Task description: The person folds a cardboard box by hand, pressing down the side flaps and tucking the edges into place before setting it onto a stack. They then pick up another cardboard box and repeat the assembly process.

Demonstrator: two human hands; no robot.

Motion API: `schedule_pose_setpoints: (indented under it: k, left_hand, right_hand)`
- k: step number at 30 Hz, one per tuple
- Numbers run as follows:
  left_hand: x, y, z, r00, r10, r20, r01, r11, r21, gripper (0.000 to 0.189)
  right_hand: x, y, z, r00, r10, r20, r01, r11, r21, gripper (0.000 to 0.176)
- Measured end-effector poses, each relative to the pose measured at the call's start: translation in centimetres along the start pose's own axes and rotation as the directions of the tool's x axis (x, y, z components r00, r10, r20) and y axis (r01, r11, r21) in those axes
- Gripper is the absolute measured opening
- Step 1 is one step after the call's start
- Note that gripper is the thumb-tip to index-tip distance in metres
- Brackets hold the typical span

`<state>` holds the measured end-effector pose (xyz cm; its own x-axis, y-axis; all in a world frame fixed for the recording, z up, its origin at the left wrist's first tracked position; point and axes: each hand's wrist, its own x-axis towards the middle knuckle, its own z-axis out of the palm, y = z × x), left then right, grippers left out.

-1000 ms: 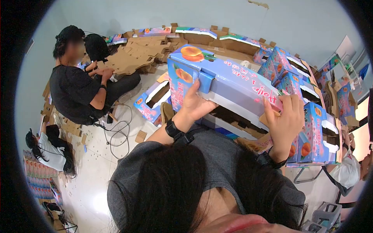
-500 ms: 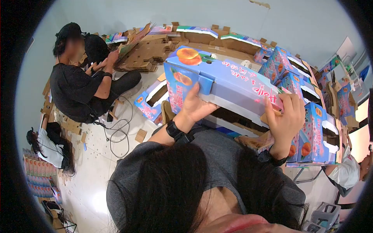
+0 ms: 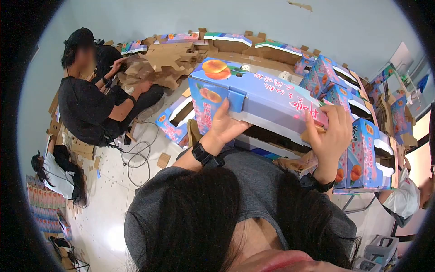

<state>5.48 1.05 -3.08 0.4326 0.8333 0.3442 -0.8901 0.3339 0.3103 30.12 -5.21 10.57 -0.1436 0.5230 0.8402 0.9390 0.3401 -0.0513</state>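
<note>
A blue and pink printed cardboard box (image 3: 272,102) with peach pictures is held up in front of my chest. My left hand (image 3: 226,124) grips its lower side near the left end, thumb on the blue tab and fingers underneath. My right hand (image 3: 330,136) holds the right end, fingers curled over the edge by the pink lettering. A long opening shows the brown inside of the box along the side facing me.
Printed boxes (image 3: 362,154) are stacked at the right. A person in black (image 3: 88,109) sits at the left by flat cardboard sheets (image 3: 167,63). Cables (image 3: 138,158) lie on the floor. Another person (image 3: 59,170) is farther left, and one more (image 3: 404,199) at the right.
The box and my hands have shifted slightly down and left. The seated person's cardboard sheet has dropped onto the pile, and that person's hands have moved apart.
</note>
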Motion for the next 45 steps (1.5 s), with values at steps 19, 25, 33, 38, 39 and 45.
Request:
schedule_pose_setpoints:
  k: [19,25,33,38,39,45]
  left_hand:
    - [-0.3,0.2,-0.5,1.0,-0.014,-0.016,0.015,1.0,0.019,0.082]
    - [-0.4,0.3,-1.0,1.0,-0.02,-0.002,0.02,1.0,0.019,0.082]
    - [-0.6,0.2,-0.5,0.997,-0.013,-0.082,0.023,0.993,0.117,0.094]
    - [-0.6,0.1,-0.2,0.997,-0.008,-0.082,0.02,0.989,0.145,0.095]
    - [-0.6,0.1,-0.4,0.999,-0.013,-0.052,0.018,0.994,0.107,0.091]
    - [-0.6,0.1,-1.0,1.0,-0.021,0.013,0.02,0.999,0.027,0.082]
  right_hand:
    - [0.0,0.3,-1.0,0.977,-0.115,0.18,0.112,0.993,0.025,0.065]
    - [0.1,0.3,-1.7,0.956,-0.139,0.258,0.133,0.99,0.04,0.074]
    - [0.2,0.4,-2.3,0.927,-0.141,0.347,0.128,0.99,0.062,0.086]
    - [0.1,0.6,-2.6,0.907,-0.138,0.397,0.12,0.99,0.07,0.09]
    - [0.1,0.6,-2.6,0.904,-0.14,0.404,0.122,0.99,0.069,0.09]
    - [0.0,0.8,-2.6,0.9,-0.15,0.408,0.135,0.989,0.065,0.092]
